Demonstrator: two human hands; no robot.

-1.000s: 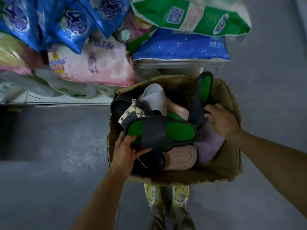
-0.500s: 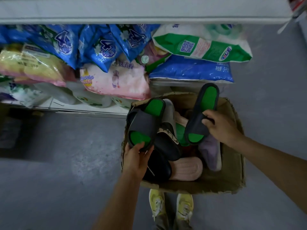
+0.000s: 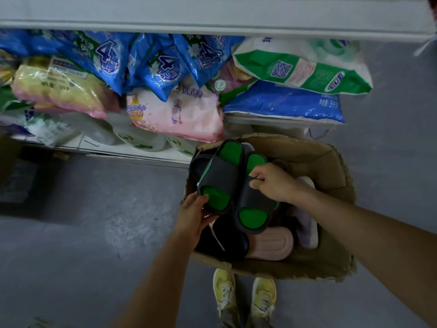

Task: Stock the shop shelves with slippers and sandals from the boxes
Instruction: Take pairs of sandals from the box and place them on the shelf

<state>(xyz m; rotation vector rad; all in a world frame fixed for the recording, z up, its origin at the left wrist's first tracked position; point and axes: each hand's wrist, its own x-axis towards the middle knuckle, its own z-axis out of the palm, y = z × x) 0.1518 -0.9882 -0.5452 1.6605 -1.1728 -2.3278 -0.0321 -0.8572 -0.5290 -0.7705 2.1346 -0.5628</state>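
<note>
A worn cardboard box (image 3: 331,166) stands on the floor and holds several slippers. Above it I hold two dark slides with green insoles side by side. My left hand (image 3: 194,215) grips the heel end of the left slide (image 3: 222,178). My right hand (image 3: 272,183) pinches the strap of the right slide (image 3: 254,209). Lower in the box lie a pink ribbed slipper (image 3: 272,245), a black slipper (image 3: 227,240) and a pale lilac slipper (image 3: 307,228).
A low white shelf (image 3: 132,151) behind the box is stacked with detergent bags in blue (image 3: 283,102), pink (image 3: 179,114), yellow and green-white (image 3: 302,72). A white shelf board (image 3: 212,17) runs across the top. My yellow shoes (image 3: 243,294) stand on the grey floor.
My right hand brought its slide leftward against the one in my left hand, so the pair now sits together. The view tilted upward, showing more of the shelf.
</note>
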